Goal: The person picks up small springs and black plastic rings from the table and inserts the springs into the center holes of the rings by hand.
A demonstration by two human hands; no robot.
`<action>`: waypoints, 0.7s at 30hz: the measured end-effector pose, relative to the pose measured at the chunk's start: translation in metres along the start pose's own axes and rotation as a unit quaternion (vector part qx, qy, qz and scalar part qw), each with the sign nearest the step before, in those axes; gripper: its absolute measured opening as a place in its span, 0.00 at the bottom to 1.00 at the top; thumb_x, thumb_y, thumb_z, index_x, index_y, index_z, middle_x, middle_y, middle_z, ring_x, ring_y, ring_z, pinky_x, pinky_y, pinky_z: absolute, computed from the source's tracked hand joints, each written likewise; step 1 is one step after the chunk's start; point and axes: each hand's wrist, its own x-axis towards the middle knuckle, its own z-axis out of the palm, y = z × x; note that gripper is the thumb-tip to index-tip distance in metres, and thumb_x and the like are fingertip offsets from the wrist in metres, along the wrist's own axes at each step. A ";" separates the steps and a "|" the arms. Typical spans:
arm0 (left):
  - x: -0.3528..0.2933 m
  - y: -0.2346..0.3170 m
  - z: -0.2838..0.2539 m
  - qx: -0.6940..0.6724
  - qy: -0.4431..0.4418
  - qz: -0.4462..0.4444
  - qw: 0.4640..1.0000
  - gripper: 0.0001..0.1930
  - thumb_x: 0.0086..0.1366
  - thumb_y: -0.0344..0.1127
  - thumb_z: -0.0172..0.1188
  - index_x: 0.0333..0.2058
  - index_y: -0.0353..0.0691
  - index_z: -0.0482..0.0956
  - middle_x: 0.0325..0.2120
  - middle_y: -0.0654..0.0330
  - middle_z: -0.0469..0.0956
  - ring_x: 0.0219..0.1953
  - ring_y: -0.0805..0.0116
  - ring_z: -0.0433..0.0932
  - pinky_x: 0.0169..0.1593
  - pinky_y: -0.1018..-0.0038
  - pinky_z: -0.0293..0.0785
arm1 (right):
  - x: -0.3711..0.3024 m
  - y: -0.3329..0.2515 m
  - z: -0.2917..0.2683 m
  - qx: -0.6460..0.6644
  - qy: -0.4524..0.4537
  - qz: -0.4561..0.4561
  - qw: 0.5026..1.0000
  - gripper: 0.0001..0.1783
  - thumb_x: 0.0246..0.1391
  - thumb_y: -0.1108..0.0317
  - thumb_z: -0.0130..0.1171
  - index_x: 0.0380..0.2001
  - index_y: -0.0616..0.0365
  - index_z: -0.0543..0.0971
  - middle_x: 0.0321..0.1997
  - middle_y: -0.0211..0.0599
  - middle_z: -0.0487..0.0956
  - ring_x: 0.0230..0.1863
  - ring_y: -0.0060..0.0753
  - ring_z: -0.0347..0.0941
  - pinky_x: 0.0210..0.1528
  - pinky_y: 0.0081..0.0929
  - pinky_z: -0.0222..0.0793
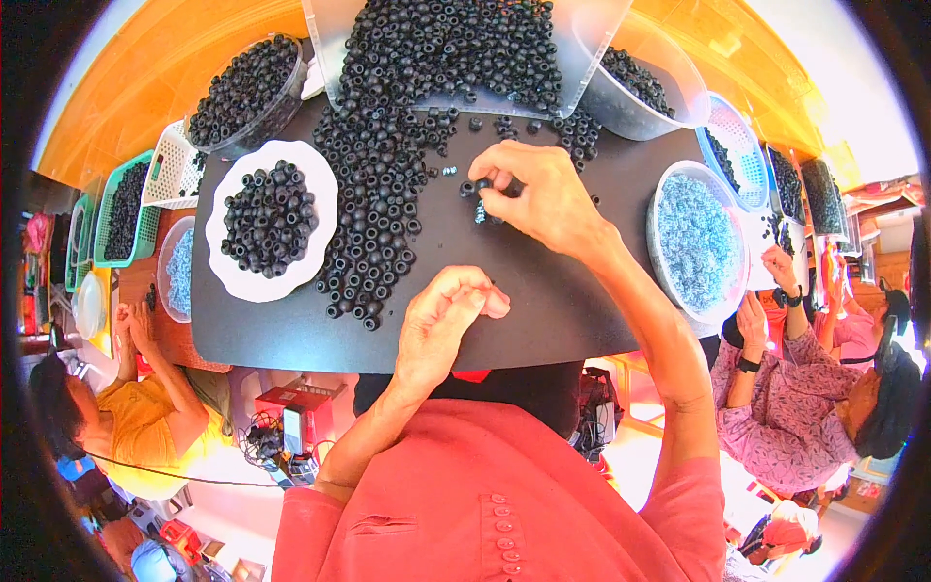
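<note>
My right hand [548,199] is over the dark tabletop with thumb and index finger pinched on a small black ring-shaped piece [483,184]. Just below those fingertips lie a few tiny pale-blue pieces [479,211]. Nearer to me, my left hand [438,325] is closed, thumb against curled fingers. A dark speck shows at its fingertips, too small to name. A long heap of black ring-shaped pieces [373,223] spreads left of both hands, spilling from a tipped transparent bin [339,82]. Two more pale-blue bits [449,171] rest beside the heap.
A white scalloped plate [225,247] of black pieces stands left. At right is a tub of pale-blue pieces [693,242]. Transparent bowls of black pieces flank the bin, one at far left [257,126], another at far right [669,116]. People sit working on both sides.
</note>
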 end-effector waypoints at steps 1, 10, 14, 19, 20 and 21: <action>0.000 -0.001 -0.001 -0.001 0.001 -0.002 1.000 0.10 0.69 0.35 0.49 0.43 0.34 0.70 0.33 0.56 0.78 0.40 0.67 0.76 0.50 0.69 0.71 | -0.007 -0.010 -0.001 0.067 0.011 0.007 0.998 0.09 0.42 0.74 0.60 0.30 0.61 0.78 0.29 0.37 0.79 0.31 0.30 0.77 0.36 0.27 0.71; 0.006 -0.001 -0.002 -0.132 0.043 0.003 0.990 0.14 0.69 0.33 0.51 0.51 0.36 0.69 0.42 0.57 0.77 0.46 0.66 0.77 0.54 0.67 0.70 | -0.072 -0.041 0.036 0.127 0.114 -0.030 0.985 0.11 0.42 0.77 0.63 0.33 0.57 0.78 0.33 0.33 0.79 0.34 0.34 0.75 0.38 0.28 0.71; 0.004 -0.004 0.002 -0.094 0.038 0.045 0.994 0.12 0.66 0.26 0.52 0.48 0.35 0.70 0.37 0.60 0.76 0.44 0.69 0.77 0.50 0.71 0.73 | -0.092 -0.037 0.045 0.178 0.183 0.024 0.966 0.13 0.42 0.80 0.63 0.35 0.57 0.79 0.36 0.37 0.79 0.36 0.34 0.76 0.39 0.26 0.72; 0.001 0.000 0.010 0.006 0.050 0.041 0.998 0.12 0.63 0.20 0.54 0.46 0.35 0.71 0.32 0.66 0.74 0.35 0.81 0.72 0.43 0.83 0.70 | -0.097 -0.035 0.042 0.154 0.206 0.019 0.966 0.11 0.43 0.81 0.62 0.33 0.57 0.79 0.35 0.36 0.78 0.36 0.32 0.75 0.38 0.25 0.72; 0.000 0.000 0.011 0.050 0.062 0.043 0.996 0.13 0.62 0.19 0.54 0.45 0.35 0.71 0.30 0.68 0.72 0.33 0.83 0.70 0.40 0.84 0.69 | -0.096 -0.036 0.041 0.149 0.192 0.012 0.970 0.11 0.43 0.81 0.62 0.33 0.57 0.80 0.34 0.36 0.78 0.36 0.32 0.75 0.37 0.25 0.72; -0.001 -0.001 0.012 0.051 0.061 0.041 0.996 0.13 0.62 0.19 0.54 0.45 0.35 0.71 0.30 0.68 0.72 0.33 0.83 0.70 0.40 0.84 0.69 | -0.096 -0.037 0.040 0.144 0.177 0.005 0.974 0.11 0.43 0.81 0.62 0.32 0.57 0.80 0.34 0.35 0.78 0.35 0.32 0.75 0.37 0.25 0.72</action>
